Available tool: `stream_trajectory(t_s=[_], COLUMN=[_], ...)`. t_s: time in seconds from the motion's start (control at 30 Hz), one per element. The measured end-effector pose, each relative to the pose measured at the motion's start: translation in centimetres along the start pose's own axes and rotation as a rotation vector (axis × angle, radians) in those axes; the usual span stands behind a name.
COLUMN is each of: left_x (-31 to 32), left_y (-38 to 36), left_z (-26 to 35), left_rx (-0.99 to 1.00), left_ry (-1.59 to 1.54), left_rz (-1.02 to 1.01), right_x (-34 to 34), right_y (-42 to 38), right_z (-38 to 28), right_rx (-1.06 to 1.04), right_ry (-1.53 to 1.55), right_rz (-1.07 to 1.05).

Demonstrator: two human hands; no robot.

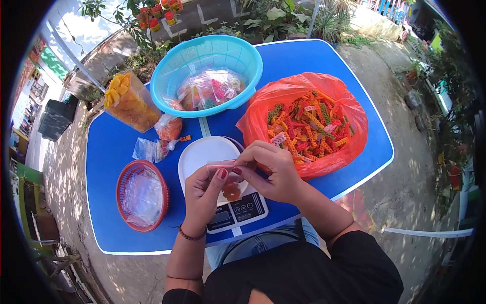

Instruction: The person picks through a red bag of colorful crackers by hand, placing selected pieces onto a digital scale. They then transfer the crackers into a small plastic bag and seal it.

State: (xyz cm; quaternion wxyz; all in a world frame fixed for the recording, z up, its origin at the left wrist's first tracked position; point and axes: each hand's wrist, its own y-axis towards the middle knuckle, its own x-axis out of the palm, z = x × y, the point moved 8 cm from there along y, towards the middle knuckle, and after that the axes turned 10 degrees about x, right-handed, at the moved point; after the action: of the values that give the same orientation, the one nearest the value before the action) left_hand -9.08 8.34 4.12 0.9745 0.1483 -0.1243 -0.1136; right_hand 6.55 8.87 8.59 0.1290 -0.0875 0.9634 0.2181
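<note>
A small clear plastic bag (221, 166) with a reddish strip along its top is pinched between both hands. My left hand (205, 190) grips its left side, with thumb and fingers pressed together. On the right side of the bag, my right hand (266, 169) closes its fingertips on the top edge. An orange-brown snack piece (231, 192) shows low down, below the fingers. Beneath the hands is a white kitchen scale (248, 209) with a white plate (195, 154) on it. To the right, an open red plastic bag (352, 157) holds colourful ridged snacks (314, 119).
A turquoise basket (257, 66) holds filled packets at the back. Beside it stand a bag of yellow snacks (132, 101) and a small tied bag (168, 127). A red basket (120, 195) of clear bags sits on the left of the blue table (106, 152).
</note>
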Motion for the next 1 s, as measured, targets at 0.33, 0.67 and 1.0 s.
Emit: stream_trajectory(t_s=[0.33, 0.67, 1.0], left_x=[9.5, 16.8, 16.5], left_y=[2.5, 3.3, 1.1], left_z=[-2.7, -2.7, -4.4], left_rx=[0.006, 0.476, 0.41], left_ry=[0.149, 0.861, 1.036], left_rz=[-0.141, -0.611, -0.66], right_x=[-14.3, -17.6, -12.9], right_y=[-4.6, -6.7, -4.3], right_z=[5.0, 5.3, 7.2], right_rx=[0.2, 0.488, 0.203], right_ry=[-0.487, -0.864, -0.894], right_rz=[0.249, 0.1, -0.039])
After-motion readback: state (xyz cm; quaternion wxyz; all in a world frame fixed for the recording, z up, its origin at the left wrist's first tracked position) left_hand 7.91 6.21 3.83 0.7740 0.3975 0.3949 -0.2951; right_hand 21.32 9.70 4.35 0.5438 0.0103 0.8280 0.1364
